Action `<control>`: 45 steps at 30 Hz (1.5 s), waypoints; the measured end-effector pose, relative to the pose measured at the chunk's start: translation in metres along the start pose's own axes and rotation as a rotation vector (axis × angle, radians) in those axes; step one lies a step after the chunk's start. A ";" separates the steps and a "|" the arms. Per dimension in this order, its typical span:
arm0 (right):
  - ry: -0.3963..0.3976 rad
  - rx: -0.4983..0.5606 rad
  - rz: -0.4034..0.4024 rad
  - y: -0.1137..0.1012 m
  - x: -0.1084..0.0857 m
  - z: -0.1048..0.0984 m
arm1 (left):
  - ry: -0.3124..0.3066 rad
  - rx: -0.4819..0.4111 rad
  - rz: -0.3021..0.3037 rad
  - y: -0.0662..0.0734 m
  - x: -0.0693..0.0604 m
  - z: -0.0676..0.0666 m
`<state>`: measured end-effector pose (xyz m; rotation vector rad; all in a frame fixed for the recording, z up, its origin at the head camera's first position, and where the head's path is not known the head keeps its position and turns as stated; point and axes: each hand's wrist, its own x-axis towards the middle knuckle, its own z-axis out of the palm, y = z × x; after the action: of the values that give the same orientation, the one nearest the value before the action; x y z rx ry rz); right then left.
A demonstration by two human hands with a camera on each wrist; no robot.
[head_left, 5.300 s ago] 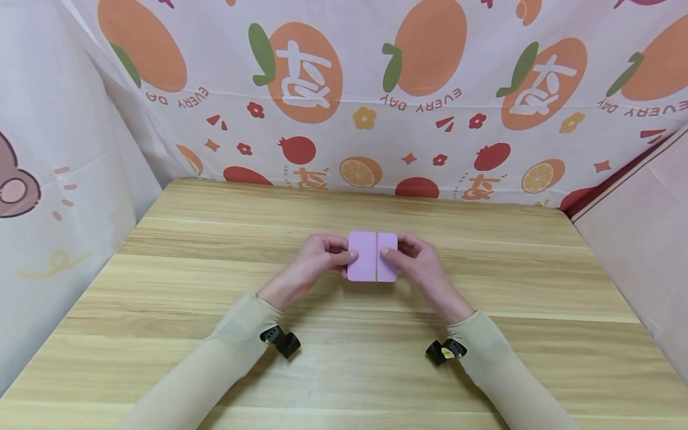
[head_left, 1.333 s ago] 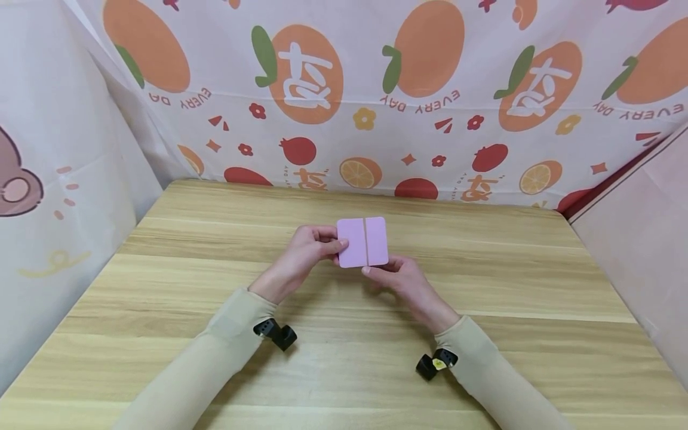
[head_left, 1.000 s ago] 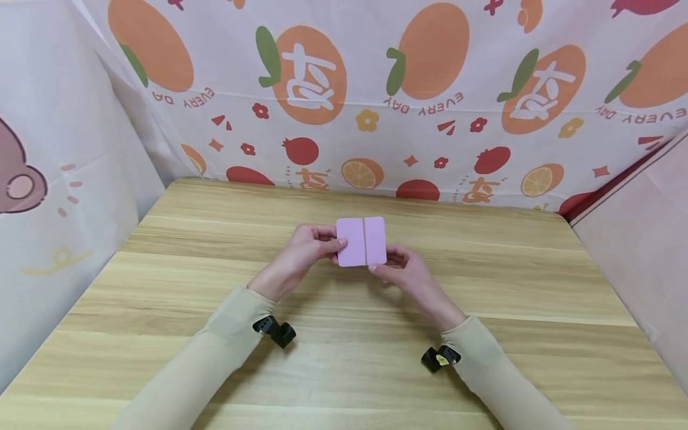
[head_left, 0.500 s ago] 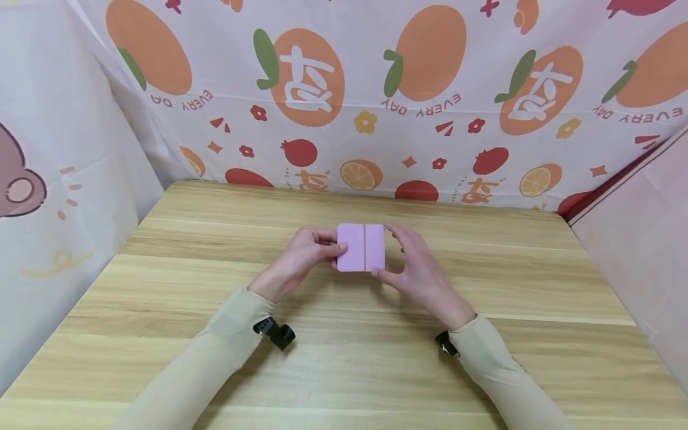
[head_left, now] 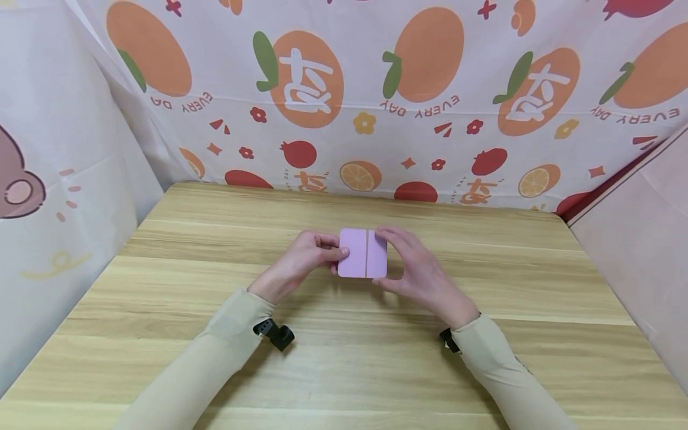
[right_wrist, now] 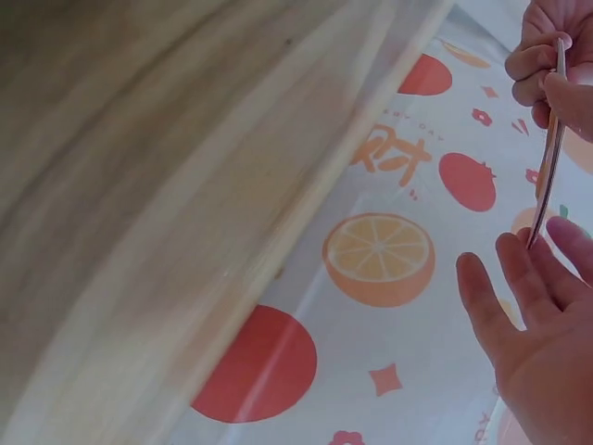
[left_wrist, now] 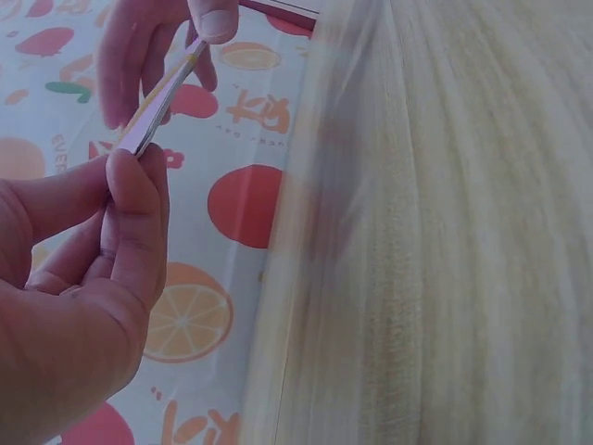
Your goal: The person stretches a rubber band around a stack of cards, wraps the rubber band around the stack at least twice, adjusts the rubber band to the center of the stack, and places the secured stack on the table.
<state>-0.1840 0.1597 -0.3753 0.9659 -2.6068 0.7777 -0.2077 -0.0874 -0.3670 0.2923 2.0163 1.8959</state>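
A thin lilac square pad (head_left: pixel 352 263) with rounded corners is held up above the table, a narrow tan band (head_left: pixel 366 254) running top to bottom across its face. My left hand (head_left: pixel 301 263) pinches its left edge, thumb on the front and fingers behind. My right hand (head_left: pixel 424 272) spans the right part, thumb at the bottom edge and a finger over the top right corner. Both wrist views show the pad nearly edge-on, a thin strip (left_wrist: pixel 165 97) with layered lines. Other right fingers (right_wrist: pixel 523 278) are spread in the right wrist view.
The wooden table (head_left: pixel 344 370) extends beneath both forearms. Behind it hangs a white cloth (head_left: pixel 349 71) printed with fruit, with more cloth at the left (head_left: pixel 64 149). A small black device (head_left: pixel 276 334) sits on each sleeve cuff.
My right hand has gone from the lower right corner to spanning the top and bottom edges. The pad has shifted slightly down in the head view; my left hand keeps its pinch.
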 end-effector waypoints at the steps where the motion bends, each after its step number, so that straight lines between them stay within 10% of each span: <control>1: 0.003 -0.010 -0.006 0.000 0.000 0.000 | -0.005 0.002 -0.006 0.000 0.000 0.000; 5: 0.023 -0.046 -0.021 0.000 -0.002 -0.001 | -0.010 0.078 0.021 0.001 0.001 0.000; 12: 0.026 -0.050 0.004 0.003 -0.003 -0.003 | -0.049 0.593 0.317 0.005 0.003 -0.003; 17: 0.019 -0.032 0.030 0.006 -0.004 -0.003 | -0.087 0.775 0.435 0.004 0.003 -0.005; 45: -0.057 -0.005 0.045 0.008 -0.005 -0.003 | -0.066 0.921 0.489 -0.008 -0.001 -0.006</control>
<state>-0.1854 0.1685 -0.3778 0.9446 -2.6870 0.7645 -0.2085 -0.0940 -0.3747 1.1348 2.8184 0.9762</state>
